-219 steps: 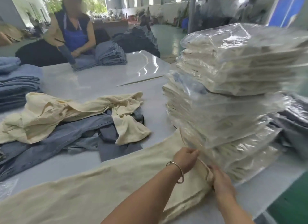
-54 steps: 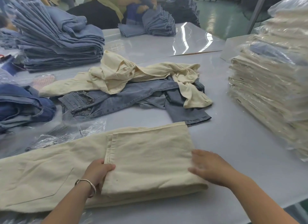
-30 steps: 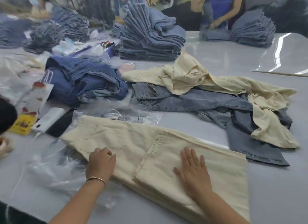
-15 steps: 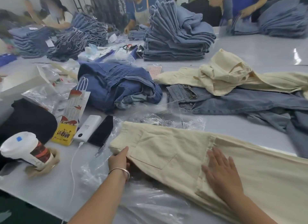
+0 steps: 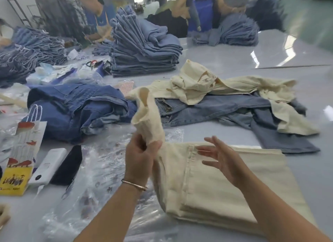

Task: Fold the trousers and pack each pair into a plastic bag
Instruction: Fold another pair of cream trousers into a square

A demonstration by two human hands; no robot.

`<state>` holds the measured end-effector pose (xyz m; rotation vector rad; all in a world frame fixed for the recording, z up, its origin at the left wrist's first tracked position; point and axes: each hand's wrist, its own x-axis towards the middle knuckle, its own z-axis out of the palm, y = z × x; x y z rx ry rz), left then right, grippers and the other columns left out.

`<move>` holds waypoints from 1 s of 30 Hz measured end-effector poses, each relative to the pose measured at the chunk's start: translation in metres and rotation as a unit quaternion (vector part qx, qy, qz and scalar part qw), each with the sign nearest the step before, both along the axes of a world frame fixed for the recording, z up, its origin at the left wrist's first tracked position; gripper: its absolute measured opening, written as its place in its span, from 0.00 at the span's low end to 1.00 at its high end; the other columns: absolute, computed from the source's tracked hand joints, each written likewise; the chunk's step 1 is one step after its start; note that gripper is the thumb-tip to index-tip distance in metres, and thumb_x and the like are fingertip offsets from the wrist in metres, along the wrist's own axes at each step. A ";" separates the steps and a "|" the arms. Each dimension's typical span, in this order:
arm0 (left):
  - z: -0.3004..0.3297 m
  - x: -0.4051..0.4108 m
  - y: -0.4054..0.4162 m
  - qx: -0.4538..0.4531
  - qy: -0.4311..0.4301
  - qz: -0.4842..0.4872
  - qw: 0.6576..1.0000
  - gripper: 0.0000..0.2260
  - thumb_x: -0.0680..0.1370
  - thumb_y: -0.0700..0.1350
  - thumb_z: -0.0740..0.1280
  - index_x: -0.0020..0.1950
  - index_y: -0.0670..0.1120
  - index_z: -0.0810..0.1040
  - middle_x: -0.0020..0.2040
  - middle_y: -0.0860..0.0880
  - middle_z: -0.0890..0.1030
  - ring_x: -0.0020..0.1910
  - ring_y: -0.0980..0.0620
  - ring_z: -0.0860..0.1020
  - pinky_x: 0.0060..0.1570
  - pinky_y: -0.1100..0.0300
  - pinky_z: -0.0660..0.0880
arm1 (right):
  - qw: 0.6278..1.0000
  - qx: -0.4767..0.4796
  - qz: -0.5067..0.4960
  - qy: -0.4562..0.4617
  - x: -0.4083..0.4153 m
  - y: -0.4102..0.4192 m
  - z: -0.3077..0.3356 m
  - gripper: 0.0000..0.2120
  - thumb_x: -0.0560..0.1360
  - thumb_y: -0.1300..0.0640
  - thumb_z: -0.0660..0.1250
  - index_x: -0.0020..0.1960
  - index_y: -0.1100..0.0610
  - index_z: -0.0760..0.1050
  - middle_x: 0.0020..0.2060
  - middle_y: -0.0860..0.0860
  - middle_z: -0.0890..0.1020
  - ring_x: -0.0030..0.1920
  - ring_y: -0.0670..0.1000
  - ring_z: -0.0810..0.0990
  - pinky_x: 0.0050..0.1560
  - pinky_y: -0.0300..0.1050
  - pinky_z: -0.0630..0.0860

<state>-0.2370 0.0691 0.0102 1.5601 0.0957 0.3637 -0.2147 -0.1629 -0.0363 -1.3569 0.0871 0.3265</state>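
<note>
Two hands are at work over one pair of cream trousers [image 5: 225,184], which lies part-folded on the grey table [image 5: 306,178] right in front of the person. From the head camera: the left hand [image 5: 139,157], bracelet on the wrist, has its fingers curled tight round the waist end and holds that end up off the table, the cloth standing tall above the fist. My read is that it's raised so it can swing over onto the folded legs for the last fold. The right hand [image 5: 221,157] hovers just above the fold with fingers spread and loose, gripping nothing, looking ready to catch and flatten the flap as it lands.

Clear plastic bags [image 5: 108,169] lie crinkled on the table under and beside the left forearm, close by for packing, which hasn't begun for this pair.

Around it: a heap of dark blue jeans [image 5: 77,106] to the left, a tangle of cream and pale denim trousers [image 5: 225,101] just beyond the fold, a neat stack of folded jeans [image 5: 144,52] further back. A white device [image 5: 47,167], a black phone [image 5: 67,167] and a small paper gift bag [image 5: 21,157] crowd the left edge. Nothing blocks the fold itself, though the loose bag under the cloth could bunch. Other workers stand at the far side.
</note>
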 end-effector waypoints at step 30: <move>-0.120 0.012 -0.111 0.306 0.318 -0.062 0.895 0.15 0.74 0.50 0.71 0.53 0.43 0.73 0.47 0.47 0.79 0.48 0.44 0.78 0.48 0.54 0.74 | 0.930 -0.309 -0.148 0.132 -0.050 -0.221 -0.047 0.15 0.64 0.65 0.76 0.50 0.59 0.79 0.42 0.53 0.84 0.43 0.53 0.83 0.39 0.44 0.78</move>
